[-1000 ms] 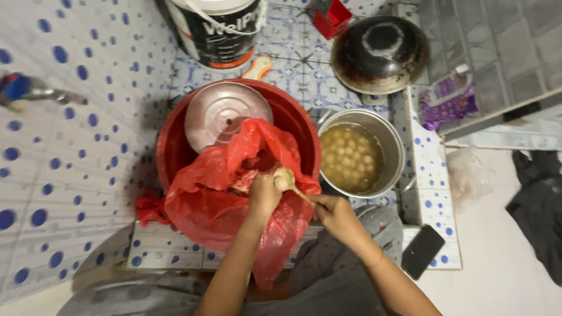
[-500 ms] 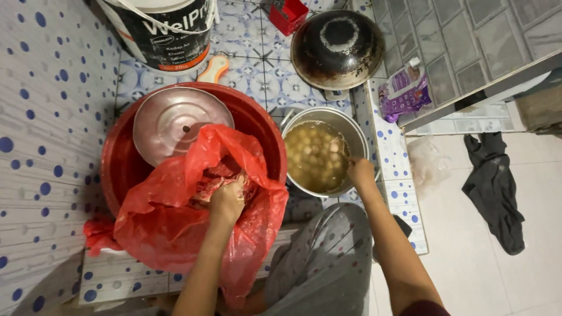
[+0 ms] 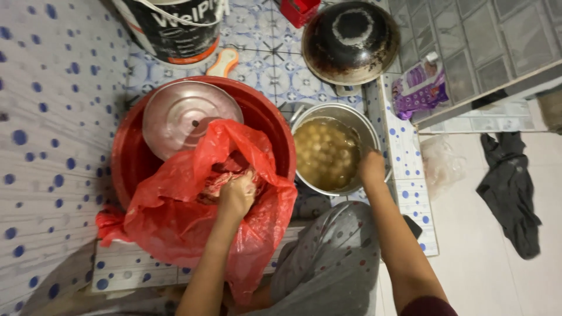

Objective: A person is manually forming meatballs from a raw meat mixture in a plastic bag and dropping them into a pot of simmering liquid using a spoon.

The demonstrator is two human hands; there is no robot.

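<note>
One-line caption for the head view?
Left hand reaches into red plastic bag in red round basin; right hand rests at steel pot's rim.

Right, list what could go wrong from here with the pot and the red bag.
The right hand rests on the rim of the pot, which is full of liquid and round pieces; a push might slop it onto the tiles. The left hand is deep in the red bag, which hangs over the edge of the red basin; it could slide out.

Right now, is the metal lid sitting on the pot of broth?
No: the metal lid lies in the red basin, while the pot beside it stands uncovered.
</note>
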